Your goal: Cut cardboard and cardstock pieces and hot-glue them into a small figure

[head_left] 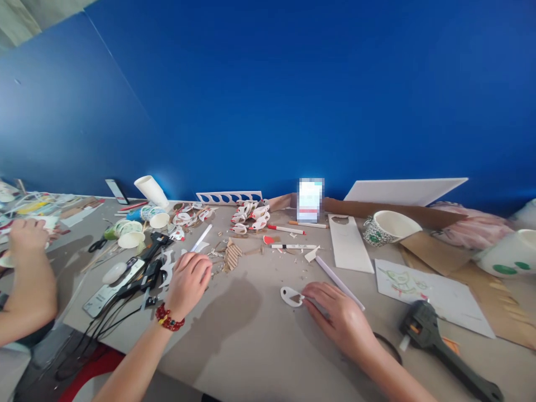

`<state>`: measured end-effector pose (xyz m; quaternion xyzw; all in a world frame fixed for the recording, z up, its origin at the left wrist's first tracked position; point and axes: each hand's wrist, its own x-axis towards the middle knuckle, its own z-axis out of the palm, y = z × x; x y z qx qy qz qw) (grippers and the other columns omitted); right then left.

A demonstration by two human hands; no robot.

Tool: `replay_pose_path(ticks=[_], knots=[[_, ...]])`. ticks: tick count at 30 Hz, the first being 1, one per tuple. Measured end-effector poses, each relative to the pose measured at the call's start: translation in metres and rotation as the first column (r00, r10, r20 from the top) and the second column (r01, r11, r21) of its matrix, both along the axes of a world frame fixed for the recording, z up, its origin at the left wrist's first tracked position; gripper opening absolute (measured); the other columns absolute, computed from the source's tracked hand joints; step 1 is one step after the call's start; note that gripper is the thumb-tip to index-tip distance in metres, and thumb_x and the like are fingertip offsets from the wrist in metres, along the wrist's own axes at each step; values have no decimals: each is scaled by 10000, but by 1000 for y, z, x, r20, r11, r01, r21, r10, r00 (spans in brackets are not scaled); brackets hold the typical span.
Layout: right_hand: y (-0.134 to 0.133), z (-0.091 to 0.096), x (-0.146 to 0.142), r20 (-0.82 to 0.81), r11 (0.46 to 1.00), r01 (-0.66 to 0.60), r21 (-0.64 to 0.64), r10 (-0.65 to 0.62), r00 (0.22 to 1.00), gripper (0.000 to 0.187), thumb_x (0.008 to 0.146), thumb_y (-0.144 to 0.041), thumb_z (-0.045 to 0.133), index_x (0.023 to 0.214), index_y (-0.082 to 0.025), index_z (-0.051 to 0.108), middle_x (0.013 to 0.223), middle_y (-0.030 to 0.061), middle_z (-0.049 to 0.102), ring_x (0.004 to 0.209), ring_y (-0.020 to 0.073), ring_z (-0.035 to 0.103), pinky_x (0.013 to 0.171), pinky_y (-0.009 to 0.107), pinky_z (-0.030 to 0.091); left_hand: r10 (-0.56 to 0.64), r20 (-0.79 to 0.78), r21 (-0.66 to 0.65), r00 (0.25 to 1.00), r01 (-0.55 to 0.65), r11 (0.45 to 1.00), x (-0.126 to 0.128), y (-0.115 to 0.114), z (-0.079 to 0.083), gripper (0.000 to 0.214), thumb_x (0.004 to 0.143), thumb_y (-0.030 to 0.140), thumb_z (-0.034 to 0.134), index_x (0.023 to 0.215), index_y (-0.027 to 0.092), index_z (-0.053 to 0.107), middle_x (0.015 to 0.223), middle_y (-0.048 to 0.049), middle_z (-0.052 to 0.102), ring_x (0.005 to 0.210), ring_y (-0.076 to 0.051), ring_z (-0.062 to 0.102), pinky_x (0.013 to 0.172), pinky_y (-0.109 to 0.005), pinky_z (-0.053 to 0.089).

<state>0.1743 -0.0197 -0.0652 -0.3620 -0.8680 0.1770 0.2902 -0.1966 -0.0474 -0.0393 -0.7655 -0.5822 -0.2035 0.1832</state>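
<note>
My right hand [337,312] is low over the table at the centre right. Its fingertips close on the narrow end of a small white bird-shaped cutout [286,296] with a dark eye dot and a brown patch. My left hand [190,282], with a red bead bracelet on the wrist, is loosely bent, and nothing shows in its fingers. Beside it are jagged white offcuts [167,269] and a white pen [201,238]. Further back lies a pile of similar white cutouts with red marks [251,215]. A black-and-white marker [293,246] and a lilac stick [339,283] lie near my right hand.
A glue gun [422,326] lies at the right by a drawing [402,282] and a patterned paper cup [393,226]. A lit phone [310,201] leans at the back. Cables and tools [142,279] crowd the left, beside another person's hand [29,237].
</note>
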Motion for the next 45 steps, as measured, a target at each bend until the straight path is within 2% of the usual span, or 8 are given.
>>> replay_pose_path(ticks=[7,15,19,23,26,37,41,45], knots=[[-9,18,-5,-123,968,-15,-250,-16,992,171,952,-284,518,1043,-207,641,1008,83,697,936,227,648,817,347,505,-323,78,250,943,295,922,41,-2,8,190,805,40,641,881,210,604,875,-38,722,890,-200,602,963,-444,470],[-16,28,-26,-519,635,-285,-718,-215,827,350,869,-481,634,1001,-157,633,869,73,708,745,167,636,688,280,498,-619,96,272,780,577,770,99,0,19,225,807,23,637,969,178,627,889,-52,735,885,-181,621,967,-427,479],[-15,24,-31,-567,638,-265,-723,-329,755,363,835,-508,665,779,-155,598,693,33,667,590,115,543,576,233,432,-647,207,200,734,615,762,117,3,15,240,842,64,608,1032,210,603,929,-35,716,905,-172,616,1000,-426,451],[-14,15,-26,-536,673,-170,-720,-384,752,388,836,-530,651,743,-158,592,657,24,645,557,111,511,545,232,409,-415,578,-81,703,555,828,126,7,12,420,827,250,685,1208,211,515,1064,-91,651,1017,-223,592,956,-393,468],[-14,11,-22,-504,678,-120,-725,-404,763,389,847,-533,631,745,-159,603,659,26,643,555,117,511,537,234,403,-186,770,-281,610,586,760,128,9,12,230,863,348,633,1046,217,581,983,-69,643,931,-213,599,843,-323,487],[-18,10,-25,-453,617,-157,-771,-359,816,356,838,-498,634,749,-154,645,678,30,677,559,117,532,555,228,415,271,951,-291,151,741,605,158,13,7,177,865,342,615,813,174,608,787,-9,591,768,-147,561,737,-249,459],[-18,15,-18,-353,696,-55,-716,-293,889,338,901,-458,553,770,-166,662,693,25,687,593,133,573,563,225,427,352,934,-264,58,775,574,169,14,6,163,841,321,636,805,162,617,763,-8,613,745,-141,581,736,-255,468],[-22,31,19,9,870,201,-450,-220,975,221,924,-368,519,928,-221,683,813,25,709,667,167,628,591,248,439,439,898,-272,17,806,525,168,18,6,169,840,315,618,810,149,617,783,-43,677,759,-162,630,764,-286,487]])
